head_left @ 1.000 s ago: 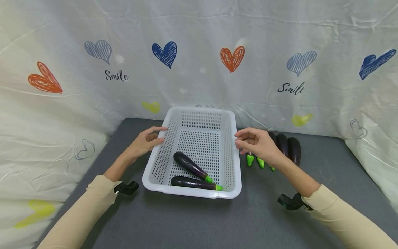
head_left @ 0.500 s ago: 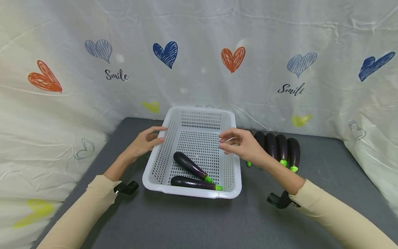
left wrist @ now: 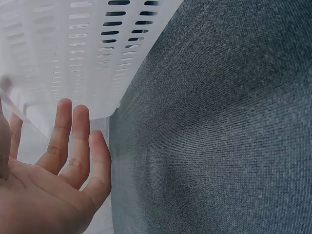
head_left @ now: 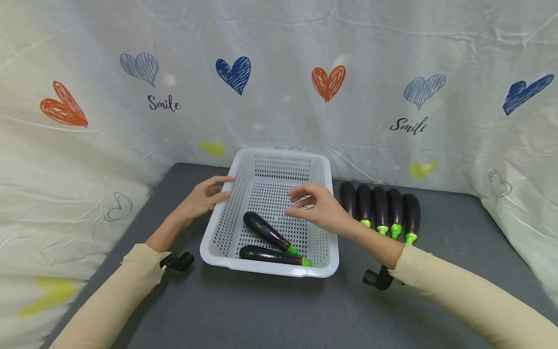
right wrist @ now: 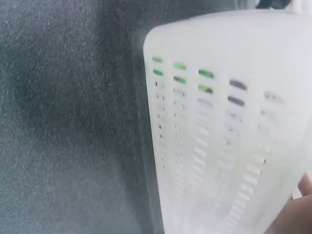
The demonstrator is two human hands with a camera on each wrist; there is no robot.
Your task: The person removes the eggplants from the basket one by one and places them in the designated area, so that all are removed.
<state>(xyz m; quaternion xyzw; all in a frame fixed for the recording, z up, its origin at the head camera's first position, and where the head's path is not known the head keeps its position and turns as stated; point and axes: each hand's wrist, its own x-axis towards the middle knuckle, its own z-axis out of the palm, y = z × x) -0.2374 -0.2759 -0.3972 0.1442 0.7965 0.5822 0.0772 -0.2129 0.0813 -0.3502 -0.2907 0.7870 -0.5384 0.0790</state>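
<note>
A white perforated plastic basket (head_left: 213, 257) stands on the dark grey table with two eggplants inside. One eggplant (head_left: 266, 230) lies slanted, and the other eggplant (head_left: 270, 256) lies along the near wall. At the basket's left rim my left hand (head_left: 201, 198) holds on lightly, thumb and index finger over the edge; in the left wrist view its other fingers (left wrist: 80, 141) are beside the outer wall. My right hand (head_left: 320, 208) hovers over the basket's right side with nothing in its loosely bent fingers. In the right wrist view, the basket wall mostly hides it.
Several eggplants (head_left: 380, 206) lie in a row on the table right of the basket, green stems toward me, partly behind the right forearm. A white curtain (head_left: 279, 111) printed with hearts hangs behind the table (head_left: 261, 310).
My right hand has moved left from the basket's right rim to over its inside, uncovering more of the eggplant row. The left hand, basket and eggplants inside stay in place.
</note>
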